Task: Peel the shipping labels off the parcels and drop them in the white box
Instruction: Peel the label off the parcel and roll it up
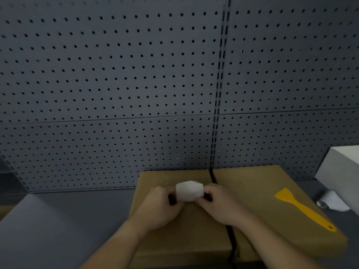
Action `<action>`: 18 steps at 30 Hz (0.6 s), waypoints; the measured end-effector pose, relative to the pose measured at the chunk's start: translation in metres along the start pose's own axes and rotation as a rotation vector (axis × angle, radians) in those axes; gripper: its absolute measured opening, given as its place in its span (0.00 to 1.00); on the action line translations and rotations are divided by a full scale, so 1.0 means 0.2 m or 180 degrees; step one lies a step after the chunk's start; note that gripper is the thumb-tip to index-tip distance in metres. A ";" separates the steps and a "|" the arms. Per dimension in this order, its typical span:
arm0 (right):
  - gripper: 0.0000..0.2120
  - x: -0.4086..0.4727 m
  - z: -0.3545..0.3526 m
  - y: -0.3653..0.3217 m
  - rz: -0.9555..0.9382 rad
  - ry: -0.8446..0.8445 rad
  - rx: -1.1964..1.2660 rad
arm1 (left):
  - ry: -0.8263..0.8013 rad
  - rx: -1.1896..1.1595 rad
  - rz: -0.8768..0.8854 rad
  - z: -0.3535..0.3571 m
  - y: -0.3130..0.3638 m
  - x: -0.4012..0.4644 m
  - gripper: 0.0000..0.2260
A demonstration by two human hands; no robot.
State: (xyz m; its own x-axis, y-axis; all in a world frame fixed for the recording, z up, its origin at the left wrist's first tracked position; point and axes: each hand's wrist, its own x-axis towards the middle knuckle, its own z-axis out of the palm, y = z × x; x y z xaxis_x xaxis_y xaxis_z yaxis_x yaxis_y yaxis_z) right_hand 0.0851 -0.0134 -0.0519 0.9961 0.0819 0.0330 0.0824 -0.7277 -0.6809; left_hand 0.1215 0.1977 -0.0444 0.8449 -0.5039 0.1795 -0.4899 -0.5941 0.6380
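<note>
My left hand (165, 202) and right hand (217, 202) pinch a crumpled label (189, 191) above the parcels (174, 239). It's peeled; next I carry it right to the white box (342, 169).

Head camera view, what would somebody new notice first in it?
Probably the crumpled white paper label at centre, pinched between the left hand and right hand above two flat brown cardboard parcels lying side by side. Next, the yellow plastic scraper lying on the right-hand parcel, and the white box at the right edge. Behind everything stands a dark grey pegboard wall.
</note>
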 end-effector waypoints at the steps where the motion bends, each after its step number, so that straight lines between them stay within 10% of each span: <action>1: 0.08 0.00 0.00 0.00 -0.0006 -0.0007 0.0021 | 0.0037 0.0030 0.0098 0.01 -0.01 0.01 0.06; 18: 0.09 0.03 0.00 0.03 -0.0121 0.0047 -0.0034 | 0.0417 0.0081 -0.0007 0.08 -0.06 0.00 0.08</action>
State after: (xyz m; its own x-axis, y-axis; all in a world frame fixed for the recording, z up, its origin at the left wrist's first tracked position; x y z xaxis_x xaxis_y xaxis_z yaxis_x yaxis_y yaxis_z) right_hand 0.0907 -0.0169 -0.0549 0.9926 0.0995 0.0695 0.1203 -0.7316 -0.6711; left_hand 0.1248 0.1949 -0.0633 0.8660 -0.4174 0.2754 -0.4918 -0.6117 0.6196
